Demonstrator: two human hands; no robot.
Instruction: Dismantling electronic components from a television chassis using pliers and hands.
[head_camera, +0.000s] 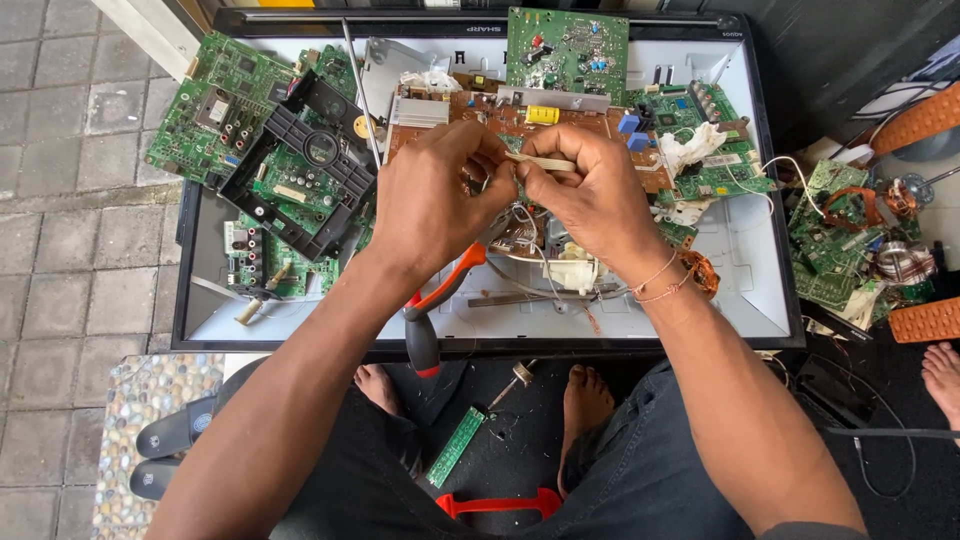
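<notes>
My left hand (432, 195) and my right hand (590, 195) meet over the middle of a flat panel (745, 250) lying face up. Together they pinch a thin pale ribbon strip (540, 161) that runs between the fingertips. My left hand also grips pliers with red and grey handles (430, 310), whose handles hang down towards me. Under the hands lies a brown circuit board (500, 115) with a yellow part and blue parts. A thin bracelet circles my right wrist.
Green circuit boards (215, 105) and a black plastic frame (300, 165) cover the panel's left side, another green board (567, 48) sits at the top. More boards and wires (840, 240) pile up at the right. A small green strip (457, 446) lies on the floor between my feet.
</notes>
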